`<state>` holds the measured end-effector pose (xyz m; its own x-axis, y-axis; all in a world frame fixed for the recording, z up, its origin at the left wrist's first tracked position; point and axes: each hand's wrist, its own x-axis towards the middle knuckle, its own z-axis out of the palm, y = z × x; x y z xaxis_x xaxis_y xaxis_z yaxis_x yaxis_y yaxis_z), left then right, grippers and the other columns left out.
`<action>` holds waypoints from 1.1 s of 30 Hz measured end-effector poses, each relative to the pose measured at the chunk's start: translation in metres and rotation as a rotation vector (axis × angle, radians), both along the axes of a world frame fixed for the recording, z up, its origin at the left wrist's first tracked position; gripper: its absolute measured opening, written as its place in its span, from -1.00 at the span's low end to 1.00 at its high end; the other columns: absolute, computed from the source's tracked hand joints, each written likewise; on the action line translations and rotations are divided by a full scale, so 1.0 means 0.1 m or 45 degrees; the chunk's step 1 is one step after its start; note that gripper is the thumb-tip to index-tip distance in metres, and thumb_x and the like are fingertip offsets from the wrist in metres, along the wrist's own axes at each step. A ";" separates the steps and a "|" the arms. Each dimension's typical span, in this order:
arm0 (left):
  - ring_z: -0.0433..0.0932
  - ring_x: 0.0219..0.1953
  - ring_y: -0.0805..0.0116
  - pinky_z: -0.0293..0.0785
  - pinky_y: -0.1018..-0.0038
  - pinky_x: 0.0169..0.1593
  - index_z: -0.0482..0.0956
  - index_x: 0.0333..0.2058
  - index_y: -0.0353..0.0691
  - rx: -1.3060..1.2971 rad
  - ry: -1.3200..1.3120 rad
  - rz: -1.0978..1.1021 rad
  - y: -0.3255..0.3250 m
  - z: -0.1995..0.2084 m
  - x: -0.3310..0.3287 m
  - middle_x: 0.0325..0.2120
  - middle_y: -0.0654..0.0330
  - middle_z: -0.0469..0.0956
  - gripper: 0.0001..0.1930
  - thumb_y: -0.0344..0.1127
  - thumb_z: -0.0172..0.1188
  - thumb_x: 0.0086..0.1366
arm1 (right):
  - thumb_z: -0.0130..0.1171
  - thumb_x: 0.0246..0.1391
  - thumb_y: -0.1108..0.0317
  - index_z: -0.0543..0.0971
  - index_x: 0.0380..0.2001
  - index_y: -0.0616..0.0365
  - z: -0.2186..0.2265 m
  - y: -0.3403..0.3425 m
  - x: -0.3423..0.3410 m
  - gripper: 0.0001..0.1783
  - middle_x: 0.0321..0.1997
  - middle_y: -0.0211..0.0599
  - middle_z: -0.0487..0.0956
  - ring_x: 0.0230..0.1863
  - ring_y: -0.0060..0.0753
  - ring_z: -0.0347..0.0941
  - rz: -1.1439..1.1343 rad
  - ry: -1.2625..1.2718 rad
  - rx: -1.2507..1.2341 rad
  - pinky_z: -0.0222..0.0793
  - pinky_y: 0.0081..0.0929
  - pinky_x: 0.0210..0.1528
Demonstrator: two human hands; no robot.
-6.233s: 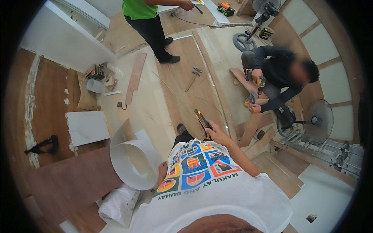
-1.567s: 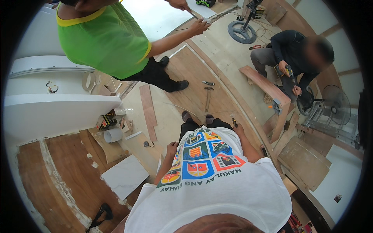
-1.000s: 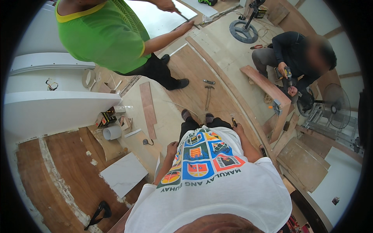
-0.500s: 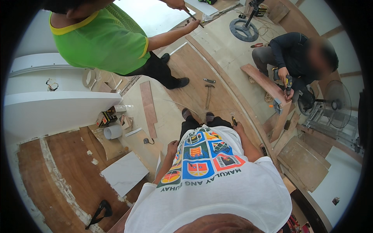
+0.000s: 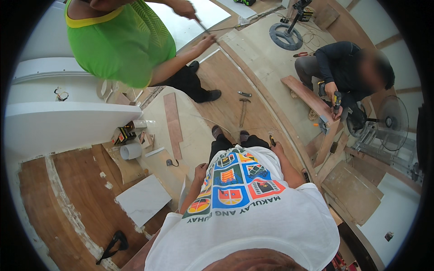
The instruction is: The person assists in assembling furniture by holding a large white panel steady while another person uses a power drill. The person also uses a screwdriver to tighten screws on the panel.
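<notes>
1. Floor (image 5: 224, 81): wood-look, stretching out ahead of both hands.
2. Co-worker in green (image 5: 122, 47): standing ahead and left of the hands.
3. Co-worker in dark top (image 5: 341, 63): crouched well off to the right hand's front-right.
4. Fan (image 5: 392, 122): way over right of the right hand.
5. Tile (image 5: 143, 199): white, left of the left hand.
6. Drill (image 5: 337, 101): gripped by the dark-top co-worker, right of my hands.
7. Hammer (image 5: 243, 112): on the floor, ahead and between the hands.
8. Hands: well apart. Left hand (image 5: 200, 172) is curled, can't tell if it's holding anything; right hand (image 5: 277, 148) is wrapped round the cutter.
9. Cutter (image 5: 272, 140): yellow-and-black, poking forward from the right hand.
</notes>
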<state>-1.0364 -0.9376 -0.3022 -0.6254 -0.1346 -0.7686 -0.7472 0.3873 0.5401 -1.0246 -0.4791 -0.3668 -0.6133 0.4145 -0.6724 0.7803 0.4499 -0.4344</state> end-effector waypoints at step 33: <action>0.65 -0.15 0.27 0.54 0.42 -0.04 0.62 0.01 -0.44 -0.077 -0.013 -0.017 0.13 0.13 0.07 -0.16 -0.01 0.69 -0.58 -0.19 0.23 0.34 | 0.21 0.04 0.29 0.55 -0.04 0.32 -0.01 0.06 0.04 -0.56 -0.07 0.29 0.61 0.04 0.21 0.57 0.056 -0.069 0.005 0.43 -0.06 0.11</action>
